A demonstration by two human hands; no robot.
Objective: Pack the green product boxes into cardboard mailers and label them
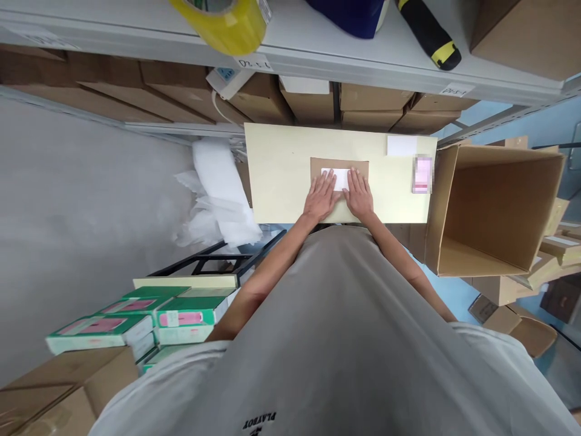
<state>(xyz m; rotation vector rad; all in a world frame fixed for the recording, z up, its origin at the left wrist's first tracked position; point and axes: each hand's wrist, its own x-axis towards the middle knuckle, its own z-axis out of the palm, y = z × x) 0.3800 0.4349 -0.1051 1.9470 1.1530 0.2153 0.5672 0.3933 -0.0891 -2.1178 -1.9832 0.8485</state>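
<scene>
A small brown cardboard parcel (339, 166) lies on a pale yellow board (281, 169) in front of me. A white label (338, 178) sits on the parcel's top. My left hand (321, 197) lies flat on the parcel's near left part, fingers stretched out and touching the label. My right hand (358, 195) lies flat beside it on the near right part, fingers also extended against the label. Neither hand grips anything.
An open empty carton (494, 209) stands to the right. Green and white boxes (136, 321) are stacked lower left. White foam wrap (218, 194) lies left of the board. A shelf (318, 54) above holds yellow tape (227, 21); brown boxes sit behind.
</scene>
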